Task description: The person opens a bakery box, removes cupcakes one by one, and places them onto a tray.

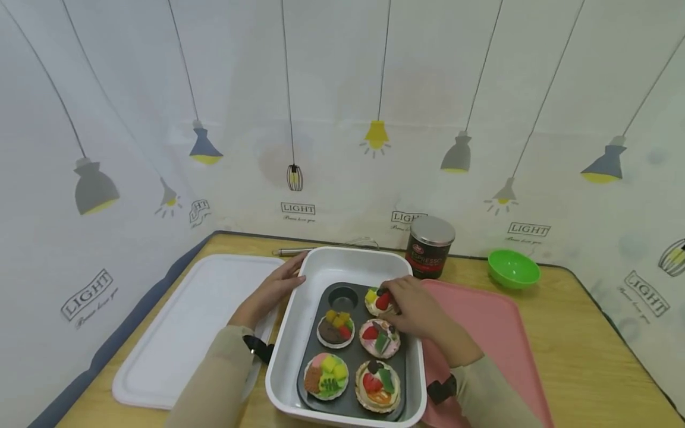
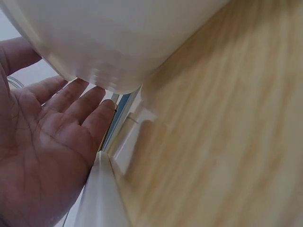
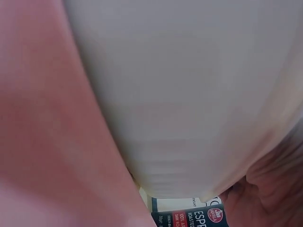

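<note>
A white deep pan (image 1: 274, 380) holds a dark muffin tin (image 1: 317, 410) with several toy fruit tarts in its cups. My left hand (image 1: 274, 286) grips the pan's left rim, thumb over the edge; the left wrist view has its fingers (image 2: 97, 97) against the outer wall. Over the tin's far right cup, my right hand (image 1: 414, 306) pinches a tart with yellow cubes and a red berry (image 1: 373, 302); its fingers partly cover that tart. Just nearer lies a pink-cream tart (image 1: 379, 339). A chocolate tart (image 1: 334, 334) sits to its left. The far left cup (image 1: 342, 298) is bare.
A white board (image 1: 176, 333) lies left of the pan, a pink board (image 1: 492, 321) to its right. Behind stand an espresso tin (image 1: 428, 252) and a green bowl (image 1: 514, 269). A whisk handle (image 1: 291, 252) shows behind the pan, near the printed cloth wall (image 1: 332, 71).
</note>
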`<state>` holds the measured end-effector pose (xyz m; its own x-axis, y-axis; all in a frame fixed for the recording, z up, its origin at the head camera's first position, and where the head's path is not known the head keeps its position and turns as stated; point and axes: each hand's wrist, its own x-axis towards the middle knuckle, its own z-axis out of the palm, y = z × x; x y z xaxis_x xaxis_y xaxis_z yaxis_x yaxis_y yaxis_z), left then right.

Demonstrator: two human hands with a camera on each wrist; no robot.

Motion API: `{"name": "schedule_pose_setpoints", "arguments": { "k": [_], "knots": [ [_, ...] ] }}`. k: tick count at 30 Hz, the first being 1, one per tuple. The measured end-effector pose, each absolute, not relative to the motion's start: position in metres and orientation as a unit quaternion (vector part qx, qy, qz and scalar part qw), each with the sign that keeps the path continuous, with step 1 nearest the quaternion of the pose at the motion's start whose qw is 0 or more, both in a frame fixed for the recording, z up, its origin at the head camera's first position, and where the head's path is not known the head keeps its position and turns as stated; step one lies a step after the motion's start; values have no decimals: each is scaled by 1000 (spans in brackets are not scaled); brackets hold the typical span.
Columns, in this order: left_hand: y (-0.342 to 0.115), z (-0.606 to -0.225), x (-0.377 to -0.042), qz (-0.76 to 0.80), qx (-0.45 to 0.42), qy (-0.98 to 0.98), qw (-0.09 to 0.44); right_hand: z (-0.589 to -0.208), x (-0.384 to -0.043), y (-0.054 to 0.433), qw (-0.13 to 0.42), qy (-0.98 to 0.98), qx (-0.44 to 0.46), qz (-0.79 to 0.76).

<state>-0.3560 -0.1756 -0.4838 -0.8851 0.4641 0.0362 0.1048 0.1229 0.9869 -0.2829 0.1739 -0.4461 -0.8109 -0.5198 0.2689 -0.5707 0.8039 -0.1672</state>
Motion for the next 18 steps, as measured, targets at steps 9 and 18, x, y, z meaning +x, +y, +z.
{"name": "schedule_pose_setpoints", "arguments": {
  "k": [9, 18],
  "knots": [
    [-176, -487, -354, 631, 184, 739, 146, -449, -282, 173, 121, -937, 305, 121],
    [-174, -483, -354, 633, 193, 737, 139, -453, -287, 179, 139, -907, 324, 231]
  ]
}}
